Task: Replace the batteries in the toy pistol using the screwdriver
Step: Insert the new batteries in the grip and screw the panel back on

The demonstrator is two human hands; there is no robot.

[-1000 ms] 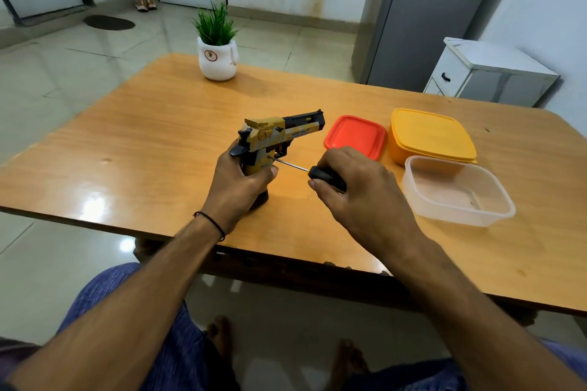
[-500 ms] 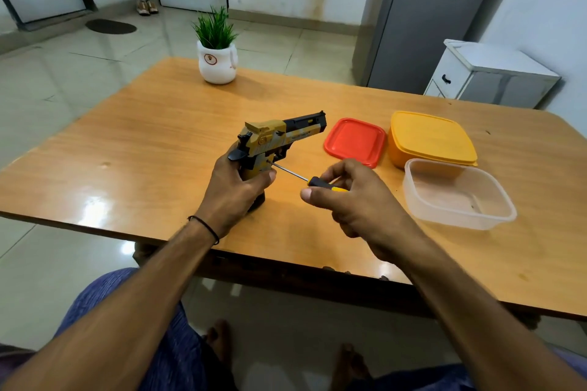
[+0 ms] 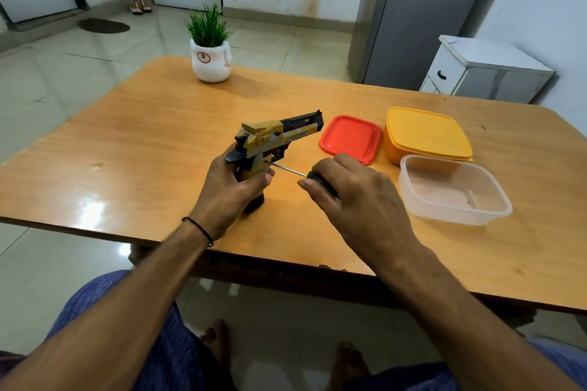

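While left hand (image 3: 227,192) grips the toy pistol (image 3: 270,144) upright by its handle, butt on the table (image 3: 143,143) near its near edge, right hand (image 3: 355,194) pinches the screwdriver (image 3: 305,175), tip touching the pistol's grip. Right: red lid (image 3: 351,138).

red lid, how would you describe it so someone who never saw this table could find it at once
On the wooden table, look at the right half, where three plastic items cluster. The red lid lies flat just right of the pistol muzzle and left of the yellow box. It is the only red one, and a lone flat lid rather than a box.
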